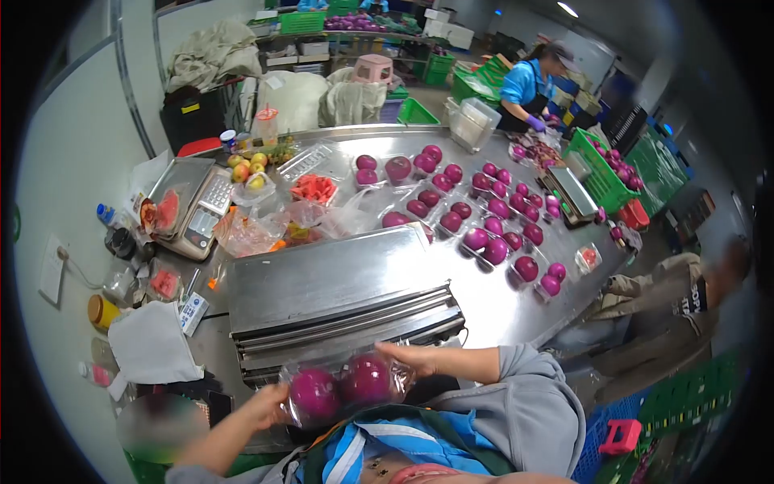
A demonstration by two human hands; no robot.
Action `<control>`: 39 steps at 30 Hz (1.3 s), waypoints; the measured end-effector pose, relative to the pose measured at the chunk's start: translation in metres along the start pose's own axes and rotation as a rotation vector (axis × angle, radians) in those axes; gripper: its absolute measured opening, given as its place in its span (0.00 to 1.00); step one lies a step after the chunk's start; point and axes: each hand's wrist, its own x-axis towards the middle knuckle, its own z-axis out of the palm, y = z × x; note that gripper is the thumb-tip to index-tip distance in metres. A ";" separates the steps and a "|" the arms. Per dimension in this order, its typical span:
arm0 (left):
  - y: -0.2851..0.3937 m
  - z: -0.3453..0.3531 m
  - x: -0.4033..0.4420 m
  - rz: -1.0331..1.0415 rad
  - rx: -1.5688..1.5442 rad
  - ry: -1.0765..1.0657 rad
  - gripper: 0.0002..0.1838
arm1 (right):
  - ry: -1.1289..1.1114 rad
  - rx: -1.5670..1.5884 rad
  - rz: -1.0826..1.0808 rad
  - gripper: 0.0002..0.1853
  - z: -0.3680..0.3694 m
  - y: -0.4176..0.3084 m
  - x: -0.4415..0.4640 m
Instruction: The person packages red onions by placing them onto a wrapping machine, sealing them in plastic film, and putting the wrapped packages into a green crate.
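Observation:
Two purple onions in a clear film-covered pack (343, 387) are held low in front of my body. My left hand (266, 406) grips the left end of the pack, and my right hand (409, 360) grips its right end. Just beyond the pack stands a metal wrapping machine (322, 278) with a flat top and rollers along its near side. Several more packs of purple onions (493, 252) lie in clear trays on the metal table (492, 310) to the right.
A scale (201, 210), apples (251, 168) and cut watermelon (313, 189) are at the back left. A white cloth (155, 343) lies at the left. One co-worker (528, 89) stands at the far right end; another person (669, 306) is at the right, near a green crate (601, 173).

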 end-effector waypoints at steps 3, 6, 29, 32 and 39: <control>-0.049 -0.022 0.023 0.005 0.127 0.064 0.25 | 0.018 0.046 -0.030 0.33 -0.023 0.052 0.024; -0.073 -0.026 0.018 0.131 0.323 0.085 0.20 | 0.187 -0.243 -0.284 0.28 -0.029 0.078 0.018; -0.231 0.034 0.059 0.294 0.283 0.029 0.19 | 0.304 0.221 -0.088 0.11 -0.049 0.260 0.019; -0.221 0.061 0.063 0.364 0.302 -0.080 0.17 | 0.193 0.099 -0.113 0.12 -0.040 0.254 0.028; -0.226 0.091 0.027 0.564 0.274 -0.193 0.18 | -0.068 -1.025 -0.497 0.13 -0.018 0.181 0.006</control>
